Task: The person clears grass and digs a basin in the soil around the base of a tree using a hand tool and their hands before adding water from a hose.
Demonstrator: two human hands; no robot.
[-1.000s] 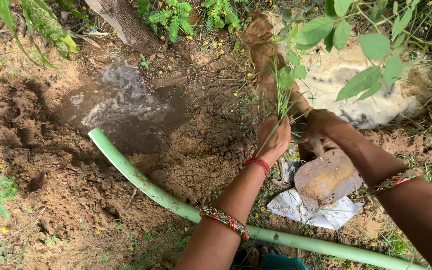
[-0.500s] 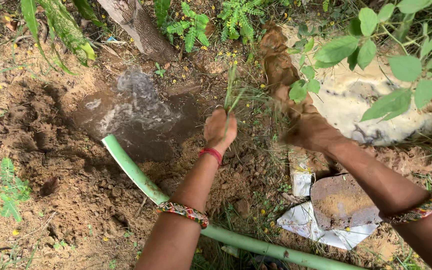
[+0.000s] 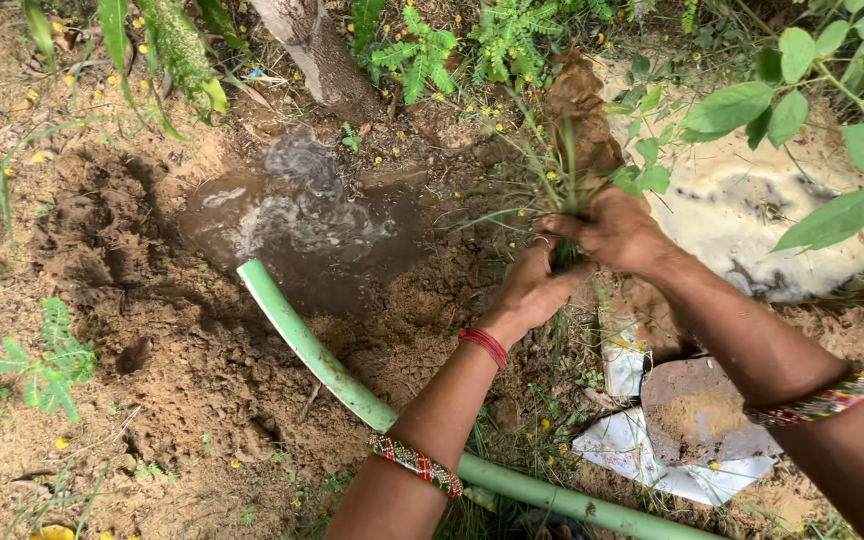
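Observation:
A tuft of green grass (image 3: 564,180) stands up from the soil beside a pale rock. My right hand (image 3: 614,229) is closed around the base of the tuft. My left hand (image 3: 533,285) is right below it, fingers curled against the same clump. Both wrists carry bead bands and the left also a red thread. A light green pipe (image 3: 304,343) lies across the dirt to the left of my arms, its open end pouring water into a muddy puddle (image 3: 292,218).
A large pale rock (image 3: 762,215) sits at the right under leafy branches. A rusty metal blade (image 3: 697,410) lies on a white sheet (image 3: 632,450) near my right forearm. A tree trunk (image 3: 317,45) rises at the top. Dug brown soil spreads at the left.
My left hand let go of the pulled grass and came back down right. Both hands have come together on a new tuft near the rock. The view shifted slightly.

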